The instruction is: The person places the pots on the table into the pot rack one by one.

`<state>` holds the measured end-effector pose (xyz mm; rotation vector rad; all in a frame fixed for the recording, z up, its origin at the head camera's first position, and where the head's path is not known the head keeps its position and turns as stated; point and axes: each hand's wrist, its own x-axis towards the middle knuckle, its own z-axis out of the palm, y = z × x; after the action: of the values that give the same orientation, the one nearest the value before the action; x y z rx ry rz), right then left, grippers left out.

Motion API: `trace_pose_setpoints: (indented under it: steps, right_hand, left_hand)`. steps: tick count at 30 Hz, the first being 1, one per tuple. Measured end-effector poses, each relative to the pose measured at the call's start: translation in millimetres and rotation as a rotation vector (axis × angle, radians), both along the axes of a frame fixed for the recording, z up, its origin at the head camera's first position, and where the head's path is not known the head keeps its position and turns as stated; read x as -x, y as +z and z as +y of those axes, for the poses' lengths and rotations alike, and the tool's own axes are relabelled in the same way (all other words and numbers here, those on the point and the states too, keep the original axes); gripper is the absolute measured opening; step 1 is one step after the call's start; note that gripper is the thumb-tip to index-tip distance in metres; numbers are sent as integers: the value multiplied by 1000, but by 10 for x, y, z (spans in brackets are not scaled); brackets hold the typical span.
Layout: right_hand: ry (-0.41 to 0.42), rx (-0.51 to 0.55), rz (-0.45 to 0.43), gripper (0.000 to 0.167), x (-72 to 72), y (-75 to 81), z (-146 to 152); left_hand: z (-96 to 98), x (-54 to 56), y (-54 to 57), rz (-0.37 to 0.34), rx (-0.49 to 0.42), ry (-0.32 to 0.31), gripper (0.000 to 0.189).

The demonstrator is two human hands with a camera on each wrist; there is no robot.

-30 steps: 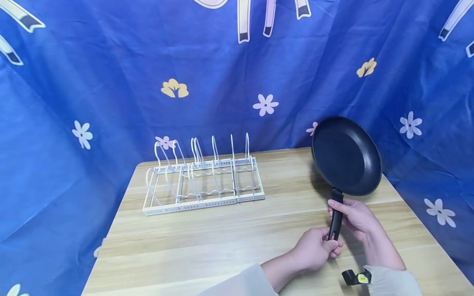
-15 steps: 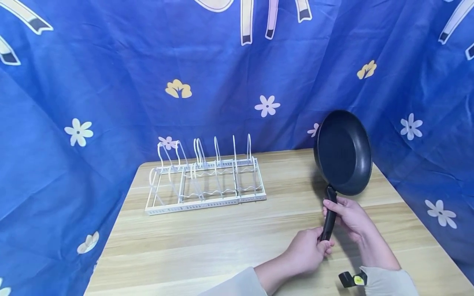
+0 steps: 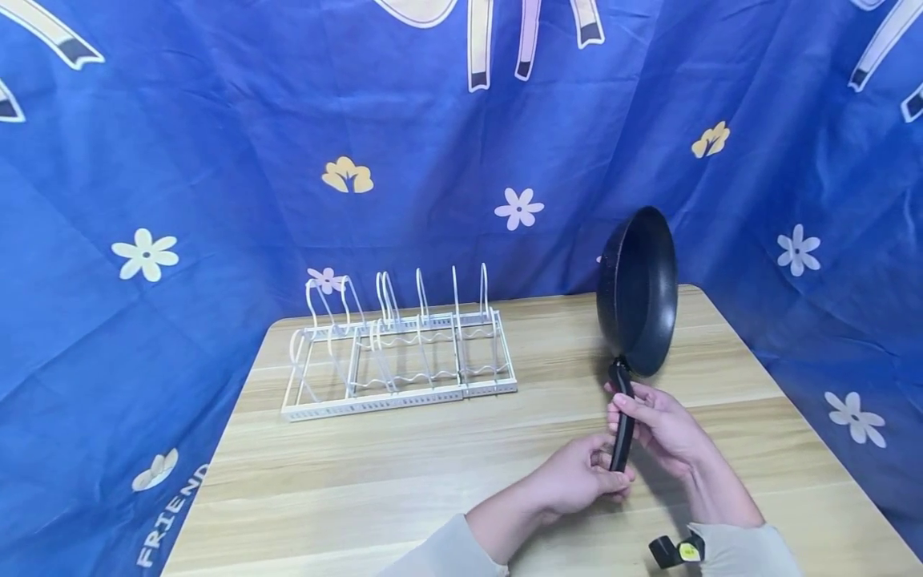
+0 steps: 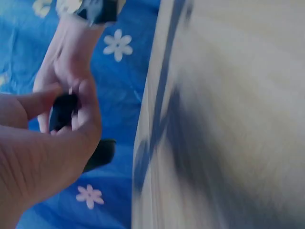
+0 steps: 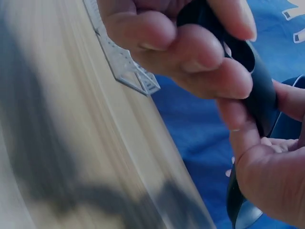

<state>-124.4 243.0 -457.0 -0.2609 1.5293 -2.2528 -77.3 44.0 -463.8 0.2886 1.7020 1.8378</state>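
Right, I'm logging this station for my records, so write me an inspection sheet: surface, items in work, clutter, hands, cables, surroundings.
Surface: wood-grain table; white wire rack at its rear left, holding nothing.
Items in work: black frying pan, held up off the table, its inside turned rightward.
Clutter: nothing seen.
Left hand: grips the end of the pan's handle.
Right hand: grips the handle nearer the pan's body.
Cables: nothing seen.
Surroundings: blue patterned cloth behind and on both sides.
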Motion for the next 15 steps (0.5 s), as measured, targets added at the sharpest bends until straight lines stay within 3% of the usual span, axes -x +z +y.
trace_pose_setpoints:
  steps: [4,9,12,15]
  right_hand:
    - [84,52,20,25,14,-3,-111]
    - [109,22,43,23,51,8,-259]
    - [119,-8,55,26,69,13,-334]
    - [136,-23,80,29,89,24,-391]
  left_hand:
    - [-169,85,-6,-144,-152,-83,44]
    - [-350,159,-64,-248,-270,-170,46]
    - [-449,182,-116,-274,-290,-189,48]
    - [-520,190,-149,-251,-289,-183,50]
